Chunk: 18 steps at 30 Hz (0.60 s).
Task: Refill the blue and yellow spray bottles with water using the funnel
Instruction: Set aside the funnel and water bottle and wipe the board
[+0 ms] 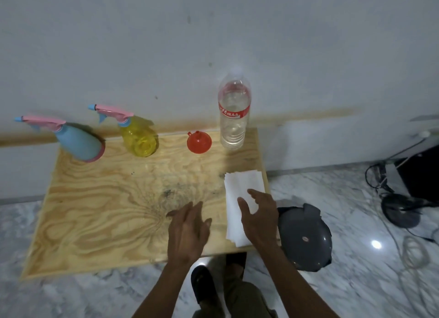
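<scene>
A blue spray bottle with a pink trigger head stands at the far left of the wooden table. Right of it stands a yellow spray bottle with the same pink head. A red funnel lies mouth-up further right, beside a tall clear water bottle with a red label, capped and mostly full. My left hand hovers over the near table edge, fingers spread, holding nothing. My right hand is open above a stack of white paper towels.
A grey bin with a lid stands on the marble floor right of the table. Cables and a dark device lie further right. A white wall runs behind the table. My feet show below the table's front edge.
</scene>
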Each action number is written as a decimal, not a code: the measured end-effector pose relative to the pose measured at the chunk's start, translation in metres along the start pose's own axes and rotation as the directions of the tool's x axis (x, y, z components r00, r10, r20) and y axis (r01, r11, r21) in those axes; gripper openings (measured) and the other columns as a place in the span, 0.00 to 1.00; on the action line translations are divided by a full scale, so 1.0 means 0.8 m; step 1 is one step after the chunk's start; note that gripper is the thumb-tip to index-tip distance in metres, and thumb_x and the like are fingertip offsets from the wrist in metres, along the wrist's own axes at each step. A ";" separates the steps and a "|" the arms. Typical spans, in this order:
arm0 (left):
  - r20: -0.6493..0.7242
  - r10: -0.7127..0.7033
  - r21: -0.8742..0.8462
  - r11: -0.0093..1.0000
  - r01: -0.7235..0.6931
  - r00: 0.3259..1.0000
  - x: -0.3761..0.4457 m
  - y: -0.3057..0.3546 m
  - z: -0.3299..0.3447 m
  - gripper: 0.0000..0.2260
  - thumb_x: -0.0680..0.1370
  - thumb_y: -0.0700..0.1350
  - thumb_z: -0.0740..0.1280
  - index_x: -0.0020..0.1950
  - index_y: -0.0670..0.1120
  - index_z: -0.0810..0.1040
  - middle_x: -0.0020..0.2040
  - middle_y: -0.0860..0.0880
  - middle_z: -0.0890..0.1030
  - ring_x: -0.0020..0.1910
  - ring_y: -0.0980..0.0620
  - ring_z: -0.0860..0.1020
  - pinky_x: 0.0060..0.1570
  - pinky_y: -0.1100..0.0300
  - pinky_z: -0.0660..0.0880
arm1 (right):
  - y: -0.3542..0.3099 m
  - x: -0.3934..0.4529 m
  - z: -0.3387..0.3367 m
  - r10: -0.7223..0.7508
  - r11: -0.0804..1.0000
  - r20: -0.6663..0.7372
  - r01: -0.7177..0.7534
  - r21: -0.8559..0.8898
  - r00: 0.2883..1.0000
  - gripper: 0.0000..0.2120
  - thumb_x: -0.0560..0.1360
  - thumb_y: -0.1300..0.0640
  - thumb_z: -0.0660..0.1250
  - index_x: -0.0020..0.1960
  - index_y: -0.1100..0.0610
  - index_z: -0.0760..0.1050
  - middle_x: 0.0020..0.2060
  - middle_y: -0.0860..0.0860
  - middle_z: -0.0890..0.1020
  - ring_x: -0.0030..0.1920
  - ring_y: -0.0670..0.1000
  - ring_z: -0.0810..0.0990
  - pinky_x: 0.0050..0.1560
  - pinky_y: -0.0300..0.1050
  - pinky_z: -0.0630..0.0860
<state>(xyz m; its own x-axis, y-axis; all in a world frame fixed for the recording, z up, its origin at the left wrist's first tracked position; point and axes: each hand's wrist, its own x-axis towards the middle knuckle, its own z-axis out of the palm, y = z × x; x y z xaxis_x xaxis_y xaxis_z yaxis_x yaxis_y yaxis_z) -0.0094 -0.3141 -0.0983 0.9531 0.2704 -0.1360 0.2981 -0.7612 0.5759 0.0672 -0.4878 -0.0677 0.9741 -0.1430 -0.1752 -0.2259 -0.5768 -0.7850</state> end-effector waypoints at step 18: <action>0.114 0.081 0.229 0.968 -0.105 0.990 -0.008 -0.063 0.029 0.27 0.71 0.57 0.69 0.67 0.44 0.79 0.71 0.39 0.74 0.68 0.36 0.74 0.56 0.38 0.77 | 0.059 0.005 0.046 0.002 0.973 -0.006 -0.004 -0.229 1.000 0.07 0.80 0.57 0.63 0.50 0.57 0.79 0.46 0.52 0.78 0.51 0.54 0.76 0.48 0.49 0.75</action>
<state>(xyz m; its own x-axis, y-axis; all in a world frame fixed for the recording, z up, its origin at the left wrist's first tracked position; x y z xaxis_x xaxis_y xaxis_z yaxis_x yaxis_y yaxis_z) -0.0292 -0.2910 -0.1451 0.9738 0.1394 -0.1798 0.2003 -0.9000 0.3872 0.0610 -0.4858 -0.1276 0.9734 -0.1492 -0.1736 -0.2261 -0.7451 -0.6274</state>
